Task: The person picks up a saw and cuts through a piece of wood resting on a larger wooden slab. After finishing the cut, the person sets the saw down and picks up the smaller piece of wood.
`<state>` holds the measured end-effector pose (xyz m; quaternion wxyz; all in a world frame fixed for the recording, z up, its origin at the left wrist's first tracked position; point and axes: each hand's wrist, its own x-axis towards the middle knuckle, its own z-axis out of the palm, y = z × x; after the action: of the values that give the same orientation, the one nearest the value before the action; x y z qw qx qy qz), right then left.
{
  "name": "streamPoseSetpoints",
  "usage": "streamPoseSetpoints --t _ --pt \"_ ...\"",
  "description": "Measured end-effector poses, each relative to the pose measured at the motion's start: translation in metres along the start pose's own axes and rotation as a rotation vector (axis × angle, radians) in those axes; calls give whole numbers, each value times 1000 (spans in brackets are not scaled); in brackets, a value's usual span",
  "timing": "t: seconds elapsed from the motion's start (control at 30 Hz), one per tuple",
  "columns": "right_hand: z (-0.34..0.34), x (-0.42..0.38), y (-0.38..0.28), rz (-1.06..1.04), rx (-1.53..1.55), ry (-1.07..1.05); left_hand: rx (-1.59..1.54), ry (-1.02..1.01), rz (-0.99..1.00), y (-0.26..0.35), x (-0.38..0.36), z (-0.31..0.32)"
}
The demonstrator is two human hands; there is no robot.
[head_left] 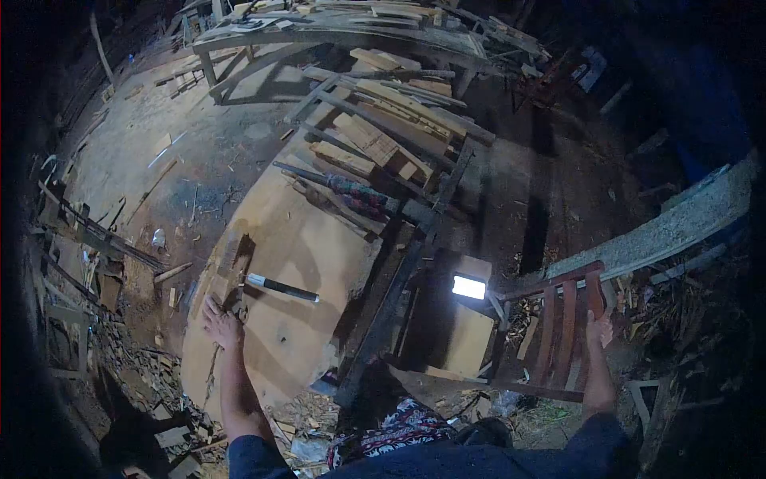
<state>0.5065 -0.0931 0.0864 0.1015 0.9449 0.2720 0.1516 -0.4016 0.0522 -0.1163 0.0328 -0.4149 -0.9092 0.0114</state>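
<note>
My left hand (223,326) lies with fingers spread at the left edge of a broad pale wooden board (295,239). Just beyond its fingertips is a narrow dark strip (237,259). Close by, a tool with a black-and-silver handle (283,288) rests across the board. On the right, my right hand (600,327) is closed around the outer edge of a reddish-brown slatted chair back (567,319), with some fingers hidden behind the wood. A glowing rectangular light (469,287) shines between the board and the slats.
Cut planks (371,144) lie in a wooden frame beyond the board, beside a patterned cloth (355,191). A workbench (335,36) carrying timber stands at the back. A long rough slab (662,219) is at right. Scraps (163,371) litter the ground.
</note>
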Motion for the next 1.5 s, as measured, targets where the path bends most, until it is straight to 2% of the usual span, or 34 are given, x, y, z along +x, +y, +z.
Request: streamPoseSetpoints --t 0.1,0.17,0.23,0.3,0.4,0.43,0.5,0.6,0.63,0.73,0.8,0.87,0.9,0.93,0.97,1.0,1.07,1.13,1.17,1.2,1.27,1.3,1.33,1.4,1.47,1.5 --pt "12 2 6 -60 17 67 7 -58 -33 1 -3 -10" --pt "18 10 8 17 16 -28 13 -101 -62 4 -4 -14" --pt "4 -4 4 -9 -1 -3 -39 47 -80 4 -14 -7" --pt "6 0 -1 -34 7 43 -76 -14 -174 22 -42 -22" --pt "23 9 8 -68 83 116 -155 146 -46 40 -99 -17" --pt "12 2 3 -64 19 96 -156 150 -61 47 -118 -20" --pt "18 4 8 -67 -41 80 -216 -41 -46 65 -152 -27" --pt "41 13 20 -184 82 206 -217 -17 -83 83 -177 -10" --pt "42 14 20 -139 50 172 -220 -14 -93 90 -180 -8" --pt "13 2 2 -64 -19 107 -167 -75 -294 120 -175 -26" --pt "13 4 1 -33 -59 74 -160 -58 -332 131 -170 -29" --pt "30 10 9 -193 136 548 -156 -42 -370 138 -168 -30" --pt "9 3 -2 -200 135 553 -147 -36 -386 140 -168 -31" --pt "-14 -8 -13 -104 214 439 -140 -31 -403 142 -167 -32" --pt "-36 -17 -32 -9 292 326 -144 -34 -411 143 -168 -32" --pt "-31 -16 -52 -15 296 332 -144 -42 -416 144 -170 -33" --pt "-10 -23 -102 -398 636 450 -151 -30 -410 142 -167 -39" --pt "-104 -72 -201 -524 633 83 -152 -100 -423 148 -165 -50" --pt "-61 -58 -233 -793 797 102 -155 -98 -415 153 -162 -51" --pt "-56 -68 -281 -823 946 69 -168 -84 -418 152 -166 -51" --pt "-48 -75 -365 -985 1007 -92 -186 -48 -437 145 -168 -44" --pt "-40 -76 -408 -1133 1068 -22 -200 -26 -439 150 -159 -42" --pt "-51 -82 -447 -1232 1079 -70 -188 -44 -438 150 -159 -44" --pt "-83 -101 -512 -1378 1057 21 -171 -98 -431 146 -164 -51" --pt "-82 -113 -575 -1430 1085 121 -154 -138 -453 149 -159 -61" --pt "-90 -124 -598 -1327 1101 -158 -150 -169 -469 151 -157 -63"
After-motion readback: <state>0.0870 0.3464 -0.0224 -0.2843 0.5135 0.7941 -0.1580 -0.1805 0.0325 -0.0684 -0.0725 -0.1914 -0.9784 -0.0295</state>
